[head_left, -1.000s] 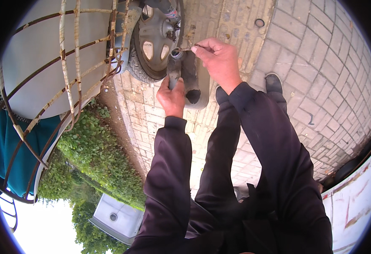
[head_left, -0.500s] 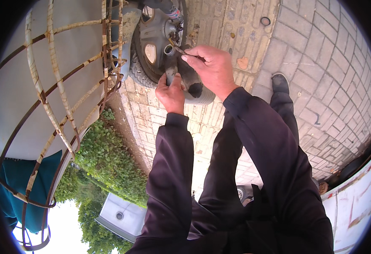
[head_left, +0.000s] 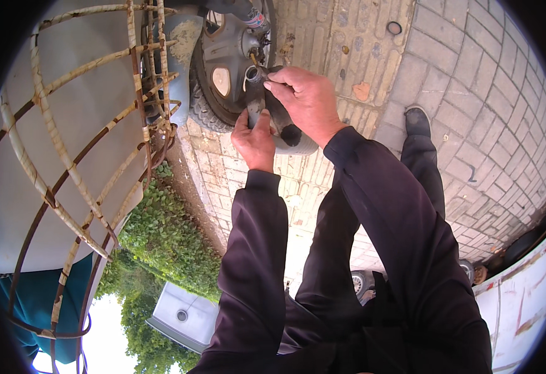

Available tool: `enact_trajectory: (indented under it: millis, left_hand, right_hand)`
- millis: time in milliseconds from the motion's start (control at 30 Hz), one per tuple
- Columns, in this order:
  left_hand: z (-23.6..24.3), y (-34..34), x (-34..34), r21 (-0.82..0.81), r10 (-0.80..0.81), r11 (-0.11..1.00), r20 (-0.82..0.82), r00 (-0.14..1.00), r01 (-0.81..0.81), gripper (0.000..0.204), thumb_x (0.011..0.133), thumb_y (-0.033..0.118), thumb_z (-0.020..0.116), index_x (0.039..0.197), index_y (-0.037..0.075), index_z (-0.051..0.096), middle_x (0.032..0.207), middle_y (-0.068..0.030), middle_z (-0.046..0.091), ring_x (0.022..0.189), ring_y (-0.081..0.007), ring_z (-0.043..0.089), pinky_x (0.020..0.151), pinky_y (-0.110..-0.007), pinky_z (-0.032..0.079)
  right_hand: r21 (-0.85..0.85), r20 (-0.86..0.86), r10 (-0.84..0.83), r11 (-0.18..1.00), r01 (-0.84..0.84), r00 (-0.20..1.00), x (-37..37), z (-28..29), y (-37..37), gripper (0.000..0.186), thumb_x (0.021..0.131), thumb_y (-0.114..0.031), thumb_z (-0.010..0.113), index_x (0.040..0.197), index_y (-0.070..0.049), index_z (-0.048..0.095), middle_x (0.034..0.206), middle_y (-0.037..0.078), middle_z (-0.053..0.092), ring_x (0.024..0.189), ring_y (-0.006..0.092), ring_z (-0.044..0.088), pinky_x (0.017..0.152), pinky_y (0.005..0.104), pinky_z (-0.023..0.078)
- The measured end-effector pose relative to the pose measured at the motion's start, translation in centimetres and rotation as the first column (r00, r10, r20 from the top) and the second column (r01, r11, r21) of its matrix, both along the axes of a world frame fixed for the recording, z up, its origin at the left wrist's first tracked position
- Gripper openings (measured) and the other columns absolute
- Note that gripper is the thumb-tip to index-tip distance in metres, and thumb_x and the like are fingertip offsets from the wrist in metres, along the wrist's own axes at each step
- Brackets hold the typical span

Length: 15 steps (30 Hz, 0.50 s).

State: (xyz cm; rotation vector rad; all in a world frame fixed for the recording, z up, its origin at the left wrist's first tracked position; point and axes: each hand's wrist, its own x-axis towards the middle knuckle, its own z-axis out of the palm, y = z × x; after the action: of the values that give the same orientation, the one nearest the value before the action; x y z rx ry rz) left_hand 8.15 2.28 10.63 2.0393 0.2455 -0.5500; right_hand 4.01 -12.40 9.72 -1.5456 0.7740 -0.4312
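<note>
My left hand [head_left: 253, 140] grips a grey cylindrical tube [head_left: 255, 93] upright, its ringed open top facing me. My right hand [head_left: 305, 100] pinches a thin brownish strip [head_left: 255, 61], partly hidden by the fingers, at that tube's top rim. Beside and behind the tube is a dark hollow piece with a grey ribbed body [head_left: 298, 147] and a black opening. Just beyond my hands stands a small wheel [head_left: 222, 59] with a grey hub and treaded black tyre.
A rusty wire cage [head_left: 73, 167] with grey and teal contents fills the left. Paving [head_left: 466, 106] surrounds my feet, with a small dark ring [head_left: 394, 28] on it. A hedge [head_left: 160, 230] lies lower left, a scuffed white panel [head_left: 516, 299] lower right.
My right hand has moved left, closer over the tube's top, with the thin strip. The view has shifted, so the cage and hedge sit differently in it.
</note>
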Motion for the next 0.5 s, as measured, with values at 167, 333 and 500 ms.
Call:
enact_trajectory:
  millis: [167,333,500]
  left_hand:
    - [0.09,0.12,0.01,0.027,-0.003,1.0,-0.016,1.0,0.003,0.011,0.094,0.005,0.076,0.096,-0.004,0.071,0.076,-0.0018,0.067,0.057,-0.0092,0.055,0.052,-0.029,0.044]
    - [0.02,0.2,-0.01,0.014,-0.013,1.0,-0.007,1.0,0.013,0.013,0.094,0.005,0.077,0.101,-0.005,0.072,0.077,-0.0021,0.068,0.057,-0.0089,0.055,0.052,-0.029,0.045]
    - [0.02,0.36,-0.32,0.038,-0.003,0.999,-0.028,1.0,0.004,0.016,0.092,0.005,0.076,0.104,-0.006,0.074,0.08,-0.0033,0.07,0.057,-0.0096,0.056,0.055,-0.029,0.046]
  right_hand:
    - [-0.041,0.027,-0.006,0.999,0.007,1.0,0.06,0.0,-0.13,0.008,0.091,-0.017,0.081,0.094,-0.01,0.078,0.087,0.009,0.076,0.077,0.0325,0.074,0.064,0.0421,0.057]
    - [-0.057,0.011,0.012,0.998,-0.011,1.0,0.06,0.03,-0.02,0.01,0.092,-0.013,0.083,0.098,-0.006,0.078,0.09,0.011,0.077,0.076,0.0302,0.073,0.065,0.0384,0.056]
    - [-0.05,-0.015,0.028,0.998,-0.028,1.0,-0.01,-0.06,0.3,0.008,0.091,-0.019,0.081,0.093,-0.011,0.079,0.092,0.008,0.078,0.079,0.0323,0.075,0.066,0.0422,0.058]
